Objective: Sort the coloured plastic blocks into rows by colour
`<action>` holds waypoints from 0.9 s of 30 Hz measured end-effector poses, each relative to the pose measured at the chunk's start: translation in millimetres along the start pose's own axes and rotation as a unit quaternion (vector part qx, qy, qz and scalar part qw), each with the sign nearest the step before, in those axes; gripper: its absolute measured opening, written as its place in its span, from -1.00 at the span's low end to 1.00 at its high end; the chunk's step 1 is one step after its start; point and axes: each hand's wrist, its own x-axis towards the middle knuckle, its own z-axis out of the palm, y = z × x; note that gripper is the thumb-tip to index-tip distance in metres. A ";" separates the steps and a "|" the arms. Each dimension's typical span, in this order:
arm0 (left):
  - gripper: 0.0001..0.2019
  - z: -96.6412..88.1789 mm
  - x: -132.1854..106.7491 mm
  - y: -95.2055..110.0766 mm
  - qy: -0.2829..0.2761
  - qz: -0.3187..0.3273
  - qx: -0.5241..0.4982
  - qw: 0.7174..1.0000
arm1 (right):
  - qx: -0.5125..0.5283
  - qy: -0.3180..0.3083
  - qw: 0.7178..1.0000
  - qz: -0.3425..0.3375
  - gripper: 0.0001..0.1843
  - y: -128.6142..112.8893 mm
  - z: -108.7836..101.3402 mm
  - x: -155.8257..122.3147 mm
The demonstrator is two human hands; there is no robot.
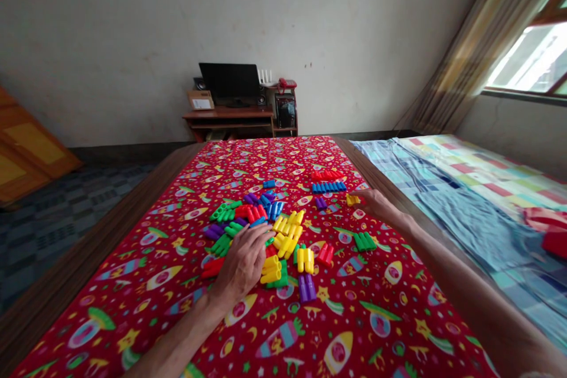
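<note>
A heap of plastic tube blocks (266, 224) in yellow, green, red, blue and purple lies on a table covered with a red rocket-print cloth (186, 283). My left hand (241, 263) rests palm down on the near edge of the heap, fingers stretched over green and yellow pieces. My right hand (371, 204) reaches to the right side, its fingers next to a small yellow block (352, 199). A red row (326, 175) and a blue row (328, 187) of joined blocks lie just beyond it. Whether the right hand grips anything is hidden.
The table's wooden edges (66, 283) show at left and right. A bed with a checked sheet (465, 201) stands close on the right, red pieces (549, 230) on it. A desk with a monitor (230, 85) stands against the far wall. A curtained window is at upper right.
</note>
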 end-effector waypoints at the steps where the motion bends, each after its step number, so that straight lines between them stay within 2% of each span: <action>1: -0.67 0.0 0.0 0.0 0.002 0.000 0.001 1.000 | 0.008 0.003 1.000 0.001 -0.66 -0.7 0.0 0.0; 5: -0.67 0.2 0.0 0.1 0.004 0.003 0.002 1.000 | 0.038 -0.001 0.999 -0.005 -0.65 -1.4 -1.2 1.7; 9: -0.68 0.7 -0.2 -0.8 0.005 0.008 0.002 1.000 | 0.029 0.016 0.998 -0.050 -0.63 -7.8 -1.9 2.4; 13: -0.67 1.3 -1.1 -2.2 -0.004 0.004 0.000 1.000 | 0.037 0.031 0.993 -0.105 -0.65 -34.9 1.5 7.7; 18: -0.67 1.2 -1.8 -2.2 -0.007 0.006 0.000 1.000 | 0.052 -0.033 0.984 -0.168 -0.67 -68.9 20.0 32.5; 22: -0.66 0.1 -1.2 -0.3 0.003 0.008 0.002 1.000 | 0.041 -0.048 0.980 -0.187 -0.71 -70.1 34.0 47.0; 27: -0.66 0.1 -0.5 0.2 0.002 0.003 -0.003 1.000 | 0.050 -0.069 0.980 -0.181 -0.84 -66.2 27.9 44.1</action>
